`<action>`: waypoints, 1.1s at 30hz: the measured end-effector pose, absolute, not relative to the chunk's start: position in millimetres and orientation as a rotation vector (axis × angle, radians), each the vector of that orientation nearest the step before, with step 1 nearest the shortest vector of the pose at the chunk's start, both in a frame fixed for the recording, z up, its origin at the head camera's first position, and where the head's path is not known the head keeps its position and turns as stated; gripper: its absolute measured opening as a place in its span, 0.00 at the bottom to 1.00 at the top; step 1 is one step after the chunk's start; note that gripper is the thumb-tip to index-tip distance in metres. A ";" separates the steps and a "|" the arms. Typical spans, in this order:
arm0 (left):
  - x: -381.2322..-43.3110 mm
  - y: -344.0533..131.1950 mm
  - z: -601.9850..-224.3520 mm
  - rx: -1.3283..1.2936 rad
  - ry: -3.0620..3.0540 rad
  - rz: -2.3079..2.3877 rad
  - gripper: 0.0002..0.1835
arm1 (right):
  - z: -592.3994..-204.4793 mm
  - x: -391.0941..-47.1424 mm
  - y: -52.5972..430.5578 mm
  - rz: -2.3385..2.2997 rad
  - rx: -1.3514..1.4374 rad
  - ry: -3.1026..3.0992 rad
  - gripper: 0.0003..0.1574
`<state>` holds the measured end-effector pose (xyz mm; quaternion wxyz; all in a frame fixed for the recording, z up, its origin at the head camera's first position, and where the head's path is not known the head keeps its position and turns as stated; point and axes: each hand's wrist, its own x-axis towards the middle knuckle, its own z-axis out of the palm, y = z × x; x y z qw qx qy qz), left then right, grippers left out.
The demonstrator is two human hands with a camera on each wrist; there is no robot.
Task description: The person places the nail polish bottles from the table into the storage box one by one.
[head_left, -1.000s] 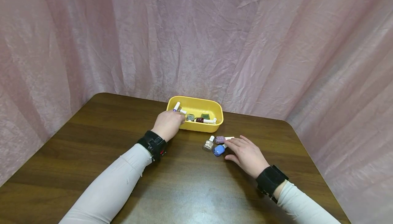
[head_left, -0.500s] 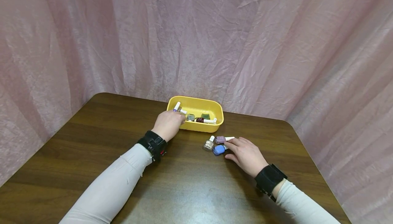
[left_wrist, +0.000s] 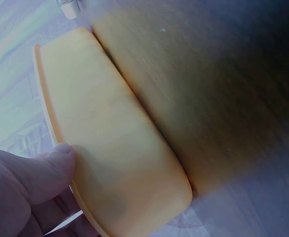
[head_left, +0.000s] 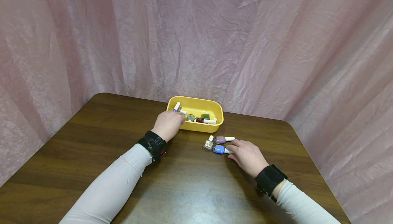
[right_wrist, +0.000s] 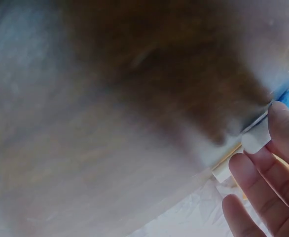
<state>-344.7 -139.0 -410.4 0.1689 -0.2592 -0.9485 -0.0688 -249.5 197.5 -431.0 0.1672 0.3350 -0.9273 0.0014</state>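
Observation:
My left hand [head_left: 168,124] grips the near left rim of a yellow plastic basket [head_left: 196,127]. In the left wrist view its thumb presses the outer wall of the basket [left_wrist: 110,133], with fingers over the rim. My right hand [head_left: 247,156] pinches the white cap of a blue nail polish bottle [head_left: 219,149] lying on the table. In the right wrist view, thumb and fingers meet about the white cap [right_wrist: 256,138]. Beside it lie a lilac nail polish bottle [head_left: 220,140] and a silver glitter nail polish bottle [head_left: 208,144].
Inside the basket lie several nail polish bottles, among them a dark red bottle [head_left: 200,120], a green bottle [head_left: 205,116] and a glitter bottle [head_left: 190,117]. The brown wooden table [head_left: 184,190] ends at a pink curtain [head_left: 196,46] behind.
The right hand's fingers have drawn together on the blue bottle's cap, and that bottle has turned slightly, its cap now pointing more to the right. The left hand and basket stay put.

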 end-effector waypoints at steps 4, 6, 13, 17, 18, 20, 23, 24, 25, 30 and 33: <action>-344.8 -138.9 -410.5 -0.735 -2.698 -0.197 0.04 | -430.3 -248.6 197.3 0.003 0.942 -2.651 0.16; -345.2 -138.9 -410.9 -0.733 -2.697 -0.196 0.04 | -430.6 -248.7 197.1 -0.001 0.936 -2.657 0.16; -345.4 -139.0 -411.0 -0.731 -2.705 -0.193 0.04 | -430.9 -248.7 196.6 0.002 0.919 -2.659 0.16; -345.3 -139.1 -410.8 -0.730 -2.704 -0.192 0.04 | -430.6 -248.5 196.6 0.007 0.907 -2.664 0.15; -345.3 -139.1 -410.8 -0.730 -2.702 -0.192 0.04 | -430.5 -248.4 196.6 0.005 0.900 -2.669 0.15; -345.3 -139.0 -410.8 -0.731 -2.702 -0.193 0.04 | -429.6 -247.7 196.4 0.003 0.889 -2.680 0.14; -345.1 -139.1 -410.9 -0.732 -2.701 -0.197 0.04 | -428.5 -246.8 196.1 0.002 0.876 -2.698 0.13; -345.1 -139.1 -411.1 -0.732 -2.700 -0.198 0.04 | -428.1 -246.3 196.1 0.004 0.870 -2.703 0.13; -345.1 -139.1 -411.1 -0.734 -2.698 -0.198 0.04 | -427.9 -245.9 196.1 0.007 0.867 -2.706 0.14; -345.3 -139.3 -411.2 -0.733 -2.690 -0.200 0.04 | -426.8 -244.1 196.1 0.019 0.861 -2.714 0.13; -345.1 -139.4 -411.3 -0.734 -2.670 -0.202 0.03 | -425.8 -243.2 196.2 0.018 0.867 -2.710 0.13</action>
